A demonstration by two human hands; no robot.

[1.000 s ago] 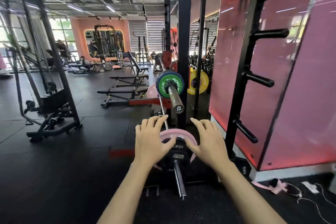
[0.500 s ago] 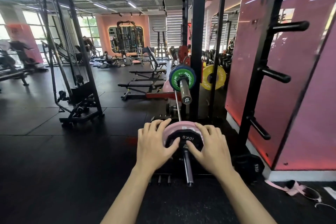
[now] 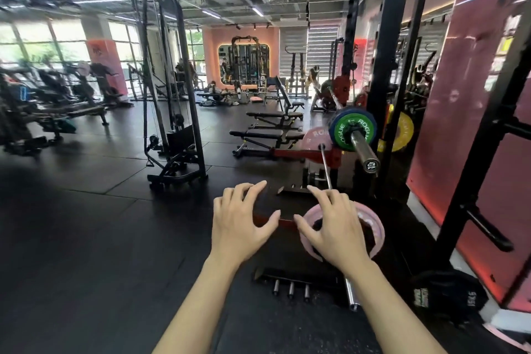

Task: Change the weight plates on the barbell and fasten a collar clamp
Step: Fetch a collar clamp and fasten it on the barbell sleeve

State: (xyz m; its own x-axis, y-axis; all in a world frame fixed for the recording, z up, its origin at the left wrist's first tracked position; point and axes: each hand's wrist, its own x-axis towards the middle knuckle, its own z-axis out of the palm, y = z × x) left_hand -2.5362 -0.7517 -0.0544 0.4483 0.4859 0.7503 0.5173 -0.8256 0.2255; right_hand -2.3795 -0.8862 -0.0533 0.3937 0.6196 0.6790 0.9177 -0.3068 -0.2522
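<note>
Barbell sleeve [image 3: 351, 293] points toward the camera, pink plate [image 3: 373, 224] face-on.

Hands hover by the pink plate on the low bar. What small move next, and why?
Probably bring the left hand over onto the pink plate. It hangs open over bare floor, while the right hand is spread over the plate's face; gripping it seems to need both hands.

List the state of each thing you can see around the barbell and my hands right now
Left hand: open, fingers spread, holding nothing.
Right hand: open, in front of the pink plate.
Pink plate: on the lower bar, no collar visible.
Green plate: on the racked barbell.
Black plate: on the floor by the rack.
</note>
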